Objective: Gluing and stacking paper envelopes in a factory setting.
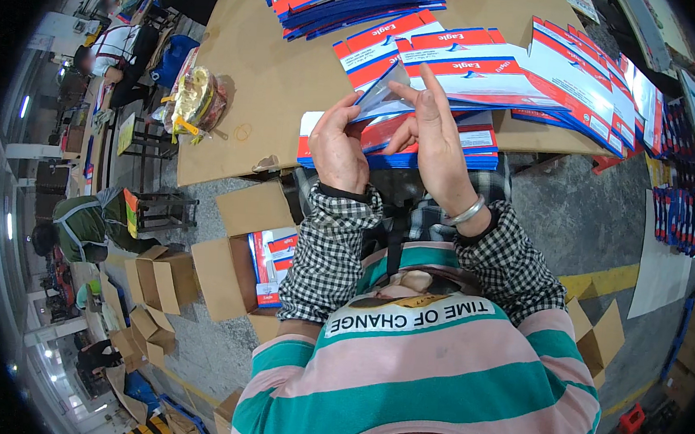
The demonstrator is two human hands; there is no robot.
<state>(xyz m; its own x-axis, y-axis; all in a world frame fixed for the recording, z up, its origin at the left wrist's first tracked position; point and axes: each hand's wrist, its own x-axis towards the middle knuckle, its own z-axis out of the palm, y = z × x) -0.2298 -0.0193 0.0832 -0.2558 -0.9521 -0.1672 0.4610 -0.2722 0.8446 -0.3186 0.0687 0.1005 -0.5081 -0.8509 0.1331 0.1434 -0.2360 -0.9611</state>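
Observation:
My left hand (340,151) is closed on the left edge of a red, white and blue printed carton (380,100), which is tilted up and has a greyish, shiny inner face. My right hand (441,147), with a silver bangle at the wrist, is at the carton's right side. Its fingers are stretched and spread, some of them reaching across the carton. Below both hands lies a stack of flat cartons (479,141) of the same print at the table's near edge. More flat cartons (468,64) lie fanned out just beyond.
The brown table (266,116) holds a taller carton pile (348,6) at the back and a plastic-wrapped tub (195,100) on the left. An open cardboard box (237,270) with printed cartons inside stands on the floor at left. Packed cartons (684,218) stand at right. People work at far left.

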